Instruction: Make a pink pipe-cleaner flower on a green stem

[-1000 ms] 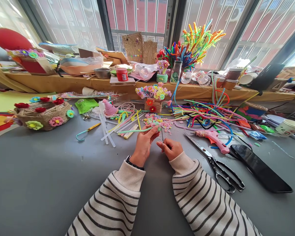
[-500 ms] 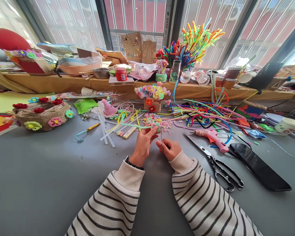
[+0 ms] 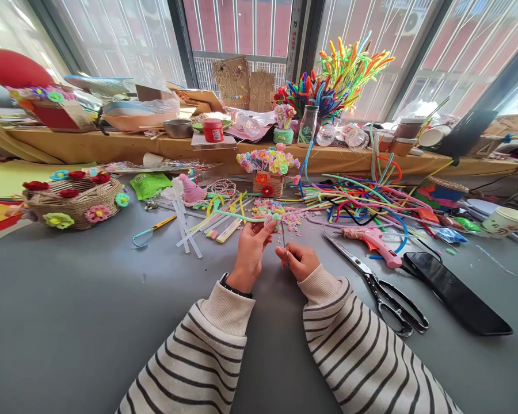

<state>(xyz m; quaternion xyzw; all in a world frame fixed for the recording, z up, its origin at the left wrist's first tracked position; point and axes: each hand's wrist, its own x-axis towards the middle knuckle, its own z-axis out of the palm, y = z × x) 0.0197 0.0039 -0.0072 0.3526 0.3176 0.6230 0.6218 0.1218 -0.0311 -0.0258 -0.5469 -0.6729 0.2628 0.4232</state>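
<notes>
My left hand is closed in a pinch on a small fuzzy pipe-cleaner flower, pink and mint green. From it a mint-green pipe-cleaner stem sticks out to the left. Beside it, on the right, my right hand is closed around a thin pointed metal tool that stands nearly upright, its tip close to the flower. The fingers hide its handle, so its kind does not show. Behind both hands lie pink and yellow fuzzy clippings on the grey table.
Large black-handled scissors, a pink glue gun and a black phone lie to the right. A twine basket stands left, near clear glue sticks. Loose pipe cleaners and a small flower box are behind.
The green stem's free end has swung slightly right and upward as the left hand turned the flower a little. My right hand has barely moved.
</notes>
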